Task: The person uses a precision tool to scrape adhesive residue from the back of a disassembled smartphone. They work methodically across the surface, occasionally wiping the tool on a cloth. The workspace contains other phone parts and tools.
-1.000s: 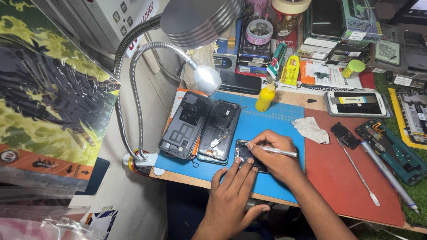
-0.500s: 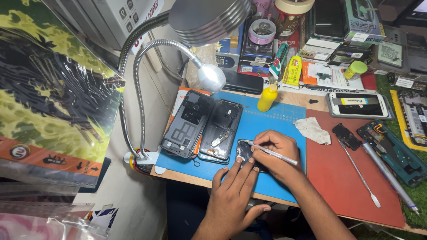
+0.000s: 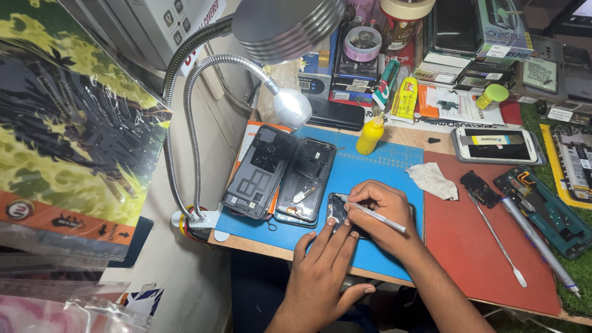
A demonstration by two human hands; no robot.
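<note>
on blue mat: right hand grip clenched on tweezers; left hand grip released, fingers steadying small phone part.

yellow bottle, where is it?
In the head view the yellow bottle stands upright at the blue mat's far edge, right of the opened phone shells and below the small lamp head.

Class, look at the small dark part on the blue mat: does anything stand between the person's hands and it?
Nothing visible does. The left hand already rests its fingertips on the small dark part, and the right hand lies over it, holding a thin white tool whose tip meets it. The two opened phones lie beside, apart.
</note>
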